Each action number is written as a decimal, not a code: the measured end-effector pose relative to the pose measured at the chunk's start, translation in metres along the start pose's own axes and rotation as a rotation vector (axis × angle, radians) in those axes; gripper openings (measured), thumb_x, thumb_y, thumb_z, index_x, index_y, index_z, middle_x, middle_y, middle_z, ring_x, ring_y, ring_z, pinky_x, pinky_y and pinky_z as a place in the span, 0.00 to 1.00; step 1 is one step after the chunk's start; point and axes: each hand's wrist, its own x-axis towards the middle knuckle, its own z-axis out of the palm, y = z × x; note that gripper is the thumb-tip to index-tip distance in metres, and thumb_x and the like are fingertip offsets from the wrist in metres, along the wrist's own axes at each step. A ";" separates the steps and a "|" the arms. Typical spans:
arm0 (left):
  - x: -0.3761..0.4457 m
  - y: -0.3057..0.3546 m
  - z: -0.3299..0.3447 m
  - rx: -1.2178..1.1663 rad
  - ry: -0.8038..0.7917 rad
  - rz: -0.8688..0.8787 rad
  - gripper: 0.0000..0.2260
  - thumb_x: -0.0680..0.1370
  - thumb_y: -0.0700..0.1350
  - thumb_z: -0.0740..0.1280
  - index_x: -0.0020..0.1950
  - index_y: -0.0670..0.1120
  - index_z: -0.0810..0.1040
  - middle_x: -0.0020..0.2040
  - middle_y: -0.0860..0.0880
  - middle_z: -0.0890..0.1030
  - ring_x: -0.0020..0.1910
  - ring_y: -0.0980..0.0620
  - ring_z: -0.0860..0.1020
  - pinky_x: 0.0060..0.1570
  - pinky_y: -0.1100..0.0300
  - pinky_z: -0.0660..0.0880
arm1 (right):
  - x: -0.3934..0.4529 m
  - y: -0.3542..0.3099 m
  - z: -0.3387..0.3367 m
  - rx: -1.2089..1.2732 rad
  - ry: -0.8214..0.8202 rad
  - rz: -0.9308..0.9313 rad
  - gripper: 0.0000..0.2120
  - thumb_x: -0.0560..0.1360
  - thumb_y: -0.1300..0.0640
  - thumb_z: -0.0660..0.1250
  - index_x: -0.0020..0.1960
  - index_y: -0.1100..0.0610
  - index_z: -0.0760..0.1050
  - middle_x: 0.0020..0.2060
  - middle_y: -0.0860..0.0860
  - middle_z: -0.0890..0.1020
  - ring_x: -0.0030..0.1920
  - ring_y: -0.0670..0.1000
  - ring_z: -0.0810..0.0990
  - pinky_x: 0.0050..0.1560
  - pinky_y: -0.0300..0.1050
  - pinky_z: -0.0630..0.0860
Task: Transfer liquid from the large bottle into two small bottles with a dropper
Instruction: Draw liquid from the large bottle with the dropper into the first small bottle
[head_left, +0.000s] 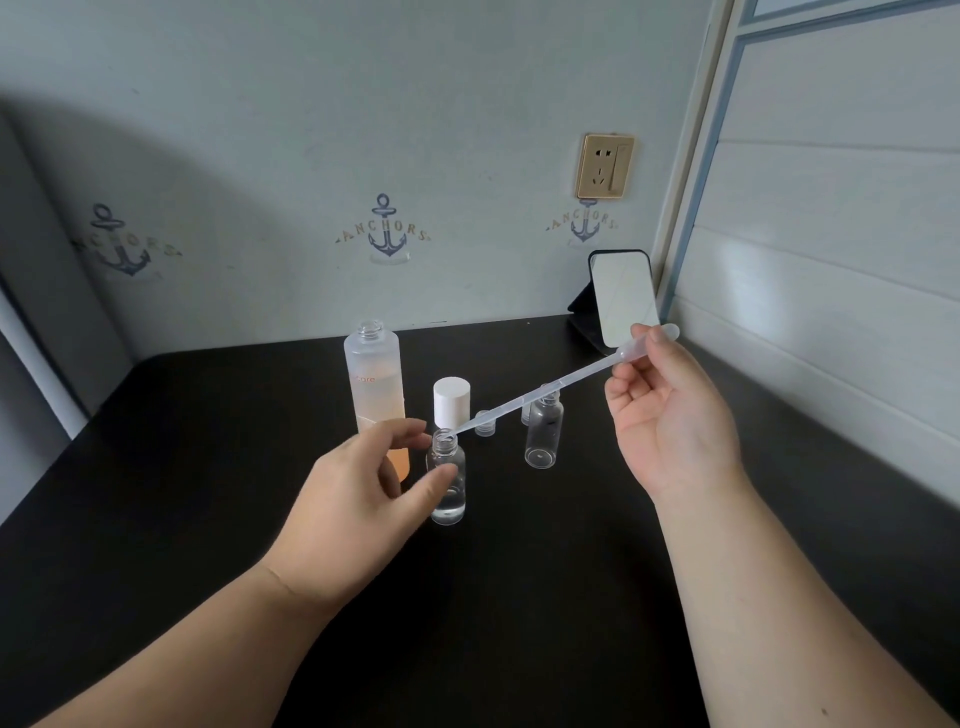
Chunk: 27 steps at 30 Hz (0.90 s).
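A tall frosted large bottle (375, 384) with its cap off stands on the dark table (208, 493). In front of it stands a small clear bottle (448, 486) with a little clear liquid at the bottom. My left hand (358, 499) steadies this bottle between thumb and fingers. My right hand (670, 415) pinches the bulb of a clear plastic dropper (550, 392), which slants down to the left. Its tip rests at the small bottle's open mouth. A second small clear bottle (543, 431) stands to the right, uncapped.
A white cap (452, 399) stands behind the small bottles, with a small clear cap (485, 422) beside it. A small mirror on a stand (623, 297) sits at the back right by the wall. A wall socket (605, 166) is above it. White panelling borders the table's right side.
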 end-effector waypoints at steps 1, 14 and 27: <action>0.001 -0.002 0.001 0.023 -0.040 -0.005 0.27 0.69 0.68 0.66 0.65 0.59 0.75 0.44 0.66 0.79 0.42 0.61 0.78 0.37 0.69 0.74 | 0.000 0.000 0.000 -0.002 -0.001 -0.002 0.04 0.70 0.56 0.75 0.40 0.57 0.84 0.36 0.50 0.82 0.34 0.46 0.78 0.38 0.37 0.77; 0.002 -0.002 0.004 0.085 -0.129 0.061 0.16 0.73 0.52 0.73 0.52 0.68 0.71 0.45 0.78 0.74 0.42 0.62 0.77 0.40 0.73 0.72 | -0.001 0.000 0.002 0.006 0.014 0.002 0.03 0.71 0.57 0.75 0.42 0.56 0.85 0.36 0.51 0.82 0.35 0.47 0.77 0.38 0.37 0.76; 0.003 -0.011 0.005 0.087 -0.096 0.073 0.18 0.72 0.54 0.72 0.62 0.62 0.78 0.46 0.67 0.79 0.42 0.61 0.78 0.39 0.68 0.75 | 0.002 -0.002 0.000 0.002 0.062 0.029 0.06 0.77 0.62 0.70 0.43 0.60 0.85 0.35 0.51 0.80 0.29 0.46 0.72 0.32 0.36 0.70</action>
